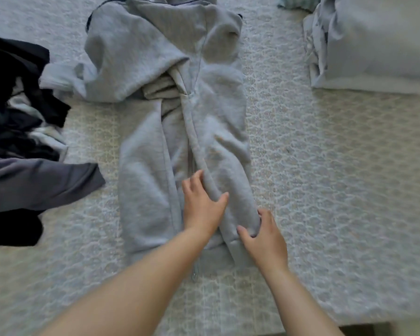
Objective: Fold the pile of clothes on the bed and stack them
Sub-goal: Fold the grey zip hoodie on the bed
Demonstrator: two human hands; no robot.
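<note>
Your grey zip hoodie [180, 132] lies lengthwise in the middle of the bed [325, 190], hood far, hem near, so both sides fold inward. Your left hand [201, 207] rests flat by the zipper, fingers apart, pinning the front. Your right hand [264, 238] pinches the right edge near the hem, probably to tuck it in. Unfolded dark clothes [17, 132] wait at left (the folded stack [374, 44] sits far right).
</note>
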